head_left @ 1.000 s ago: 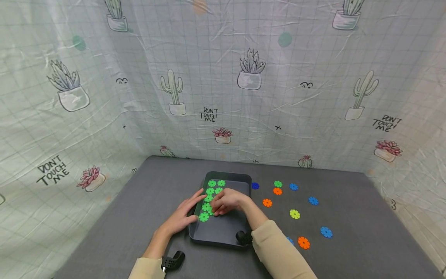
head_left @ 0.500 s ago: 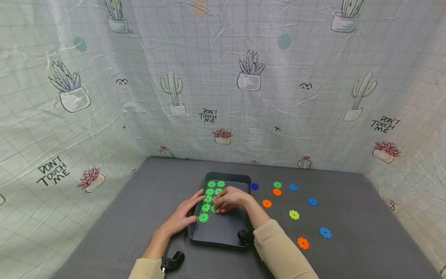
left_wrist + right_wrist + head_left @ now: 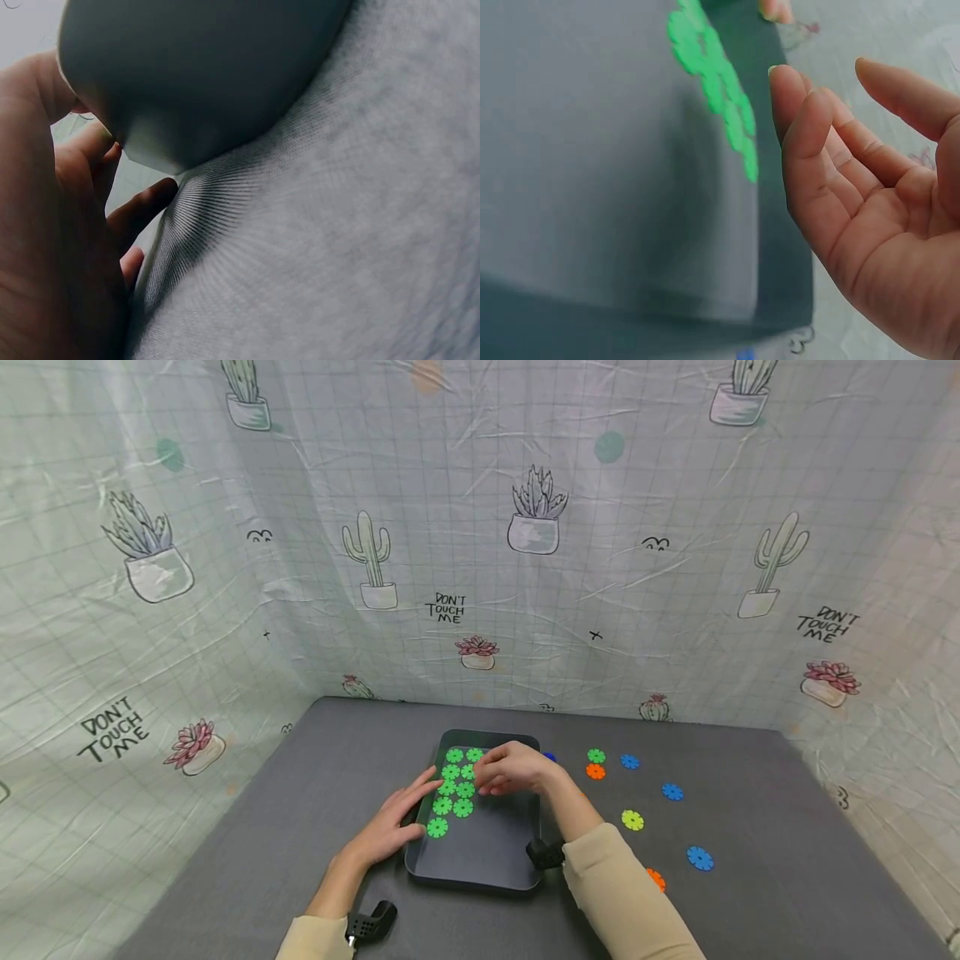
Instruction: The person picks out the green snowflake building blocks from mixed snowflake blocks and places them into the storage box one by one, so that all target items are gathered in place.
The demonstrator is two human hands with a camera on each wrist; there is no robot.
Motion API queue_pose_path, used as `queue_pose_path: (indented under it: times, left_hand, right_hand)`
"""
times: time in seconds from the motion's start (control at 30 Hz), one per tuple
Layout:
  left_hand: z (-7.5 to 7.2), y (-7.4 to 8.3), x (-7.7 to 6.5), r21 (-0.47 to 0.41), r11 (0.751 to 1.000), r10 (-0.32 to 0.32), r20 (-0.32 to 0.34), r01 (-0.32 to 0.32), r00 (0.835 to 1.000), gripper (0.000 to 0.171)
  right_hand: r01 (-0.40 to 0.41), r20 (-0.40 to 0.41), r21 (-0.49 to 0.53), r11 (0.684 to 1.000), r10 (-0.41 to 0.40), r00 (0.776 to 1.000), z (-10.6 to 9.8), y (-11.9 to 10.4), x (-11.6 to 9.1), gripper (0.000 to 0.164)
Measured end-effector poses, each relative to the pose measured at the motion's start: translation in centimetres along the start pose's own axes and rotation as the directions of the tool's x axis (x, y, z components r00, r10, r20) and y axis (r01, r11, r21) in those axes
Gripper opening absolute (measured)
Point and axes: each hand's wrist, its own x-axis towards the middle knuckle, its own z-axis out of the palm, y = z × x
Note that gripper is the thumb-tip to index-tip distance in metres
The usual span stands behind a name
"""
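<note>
A dark rectangular tray (image 3: 487, 852) lies on the grey table, with several notched green discs (image 3: 442, 806) in two columns along its left side. My left hand (image 3: 386, 827) rests at the tray's left rim, thumb and fingers spread; the left wrist view shows this hand (image 3: 67, 217) against the tray's outer wall (image 3: 187, 75). Over the tray's upper middle is my right hand (image 3: 513, 768), just right of the discs. In the right wrist view its fingers are loosely bent, with the thumb apart and nothing between them, beside the green discs (image 3: 712, 67).
Loose discs are scattered on the table right of the tray: a green disc (image 3: 596, 756), an orange disc (image 3: 596, 772), several blue discs (image 3: 672, 792) and a yellow disc (image 3: 633, 820). The right sleeve partly covers another orange disc (image 3: 656, 879). A patterned curtain (image 3: 480, 568) stands behind the table.
My right hand has moved away from the right column's near end, up and to the right, uncovering the green disc there. The left hand stays at the rim.
</note>
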Motion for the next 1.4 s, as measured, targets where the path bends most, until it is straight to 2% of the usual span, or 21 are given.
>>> queue_pose_path:
  times: [0.33,0.53,0.73,0.93,1.2,1.4]
  left_hand:
    - [-0.2,-0.3,-0.1,0.007,1.0,-0.017,-0.011,0.017,1.0,0.071]
    - [-0.2,-0.4,-0.3,0.018,1.0,-0.014,-0.011,0.014,1.0,0.071]
    - [-0.1,-0.6,-0.3,0.02,1.0,-0.024,-0.01,0.024,1.0,0.07]
    - [-0.2,-0.4,-0.1,0.01,1.0,-0.017,-0.008,0.017,1.0,0.071]
    - [-0.2,-0.2,0.0,0.014,1.0,-0.007,-0.004,0.007,1.0,0.07]
    - [-0.2,-0.2,0.0,0.015,1.0,-0.002,-0.002,0.002,1.0,0.07]
  right_hand:
    - [0.063,-0.057,0.015,0.998,-0.062,0.996,-4.4,-1.2,-2.4,0.04]
    - [0.063,-0.132,-0.011,0.998,-0.064,0.989,-7.1,-1.1,-3.6,0.042]
    - [0.046,-0.219,-0.028,0.999,-0.051,0.974,-9.3,0.2,-4.4,0.045]
    - [0.059,-0.253,-0.026,0.998,-0.063,0.965,-11.5,1.2,-5.1,0.051]
    - [-0.001,-0.313,-0.065,0.998,-0.02,0.949,-14.0,3.1,-6.1,0.055]
    - [-0.019,-0.348,-0.064,0.998,-0.005,0.937,-15.0,4.9,-6.1,0.056]
